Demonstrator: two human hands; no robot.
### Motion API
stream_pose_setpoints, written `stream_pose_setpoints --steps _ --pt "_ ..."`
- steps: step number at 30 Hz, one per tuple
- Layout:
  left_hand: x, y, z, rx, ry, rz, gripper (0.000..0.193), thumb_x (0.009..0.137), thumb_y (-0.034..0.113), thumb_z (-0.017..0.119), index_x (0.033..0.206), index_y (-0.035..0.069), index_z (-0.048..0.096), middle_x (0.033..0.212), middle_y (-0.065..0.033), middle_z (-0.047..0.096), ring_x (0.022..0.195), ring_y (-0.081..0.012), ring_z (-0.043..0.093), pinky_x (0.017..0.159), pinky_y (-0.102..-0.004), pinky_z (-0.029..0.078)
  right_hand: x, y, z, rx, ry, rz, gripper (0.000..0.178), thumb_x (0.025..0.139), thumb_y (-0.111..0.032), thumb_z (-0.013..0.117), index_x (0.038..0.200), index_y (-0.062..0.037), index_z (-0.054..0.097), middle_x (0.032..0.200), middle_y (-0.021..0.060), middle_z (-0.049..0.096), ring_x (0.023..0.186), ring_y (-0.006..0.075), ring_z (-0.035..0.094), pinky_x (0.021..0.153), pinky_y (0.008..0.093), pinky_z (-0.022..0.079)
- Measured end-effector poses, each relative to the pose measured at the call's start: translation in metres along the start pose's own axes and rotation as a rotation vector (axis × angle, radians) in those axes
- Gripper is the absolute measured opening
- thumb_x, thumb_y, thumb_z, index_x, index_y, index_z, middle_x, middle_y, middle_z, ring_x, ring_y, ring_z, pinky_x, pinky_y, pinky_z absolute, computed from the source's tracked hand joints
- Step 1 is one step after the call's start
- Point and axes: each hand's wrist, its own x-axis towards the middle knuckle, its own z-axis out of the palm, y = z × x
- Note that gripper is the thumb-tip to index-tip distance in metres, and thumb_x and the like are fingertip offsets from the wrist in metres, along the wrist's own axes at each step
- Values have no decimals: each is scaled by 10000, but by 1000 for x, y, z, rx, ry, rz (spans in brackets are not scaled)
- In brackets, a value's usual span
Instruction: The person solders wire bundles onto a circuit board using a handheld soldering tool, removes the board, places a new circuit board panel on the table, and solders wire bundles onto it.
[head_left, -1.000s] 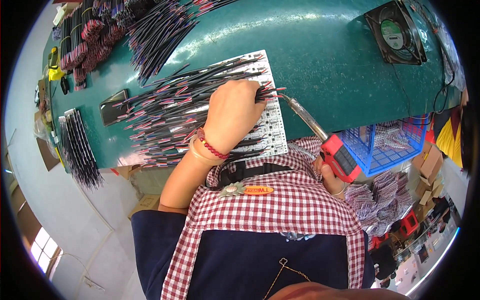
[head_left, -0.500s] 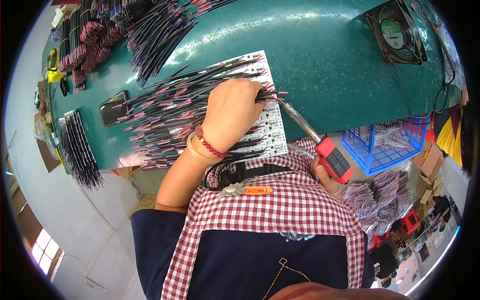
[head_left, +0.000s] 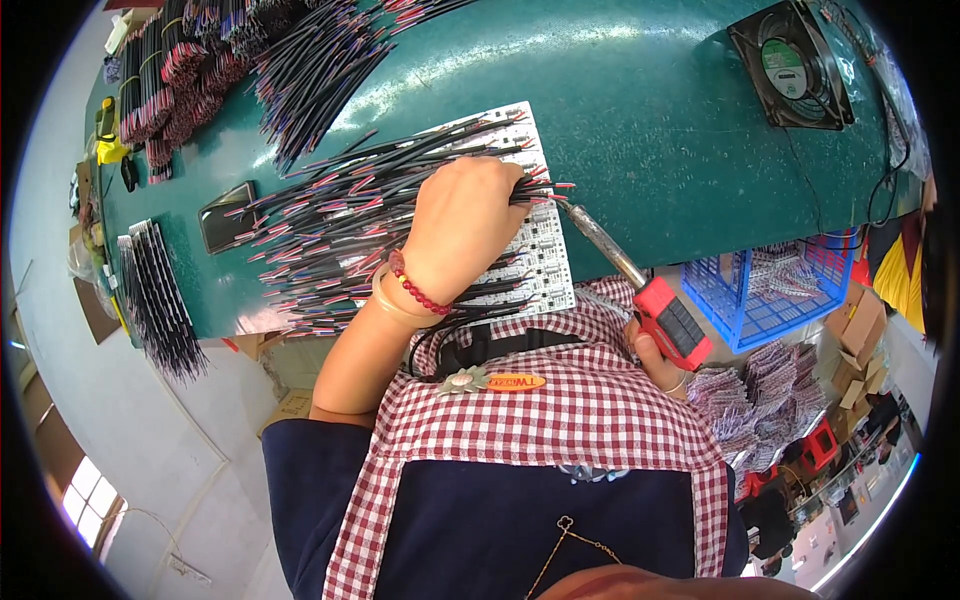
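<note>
My left hand [head_left: 468, 205] is closed over the white circuit board [head_left: 548, 255], pinching a few black wires [head_left: 545, 188] whose bare red and white ends stick out past the fingers. In my right hand [head_left: 655, 362] is a soldering iron [head_left: 672, 322] with a red and black handle. Its metal shaft points up and left, and the tip is close to the wire ends at the board's right edge; whether they touch I cannot tell. Many black wires [head_left: 330, 225] lie across the board and fan out to the left. The left fingertips are mostly hidden behind the hand.
A phone [head_left: 228, 217] and a stack of wired strips [head_left: 158, 300] lie to the left. Wire bundles [head_left: 325, 75] cover the far left of the green table [head_left: 640, 130]. At the far right stands a fan [head_left: 790, 65]. A blue crate [head_left: 740, 305] sits beside the table's near edge.
The soldering iron has shifted very slightly right and down, its tip drawing a little back from the wire ends. My left hand stays in place on the wires.
</note>
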Motion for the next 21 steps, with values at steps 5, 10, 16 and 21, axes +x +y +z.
stream_pose_setpoints --steps 5,10,16,21 --pt "0 0 1 3 9 -5 203 751 172 713 801 -18 659 768 -198 637 754 -377 618 693 -446 483 -3 10 5 3 37 62 162 774 -162 672 806 -6 639 728 95 611 635 236 584 571 330 451" --pt "0 0 1 4 4 -13 200 758 177 709 790 -15 661 759 -204 636 747 -379 619 689 -450 482 -4 3 1 64 50 36 170 785 -168 677 816 -4 644 735 89 612 644 215 589 580 324 461" --pt "1 1 -2 4 -30 -30 199 762 178 707 801 -12 664 770 -204 640 755 -378 621 689 -449 483 -3 -1 1 69 55 21 192 787 -190 691 813 -6 645 740 79 613 649 194 590 586 315 464" --pt "0 0 -1 -7 -11 -15 207 767 182 707 813 -15 660 784 -204 640 759 -383 618 687 -451 482 -1 -4 0 -9 2 56 190 780 -189 692 800 -8 640 735 86 611 641 214 590 573 318 456"
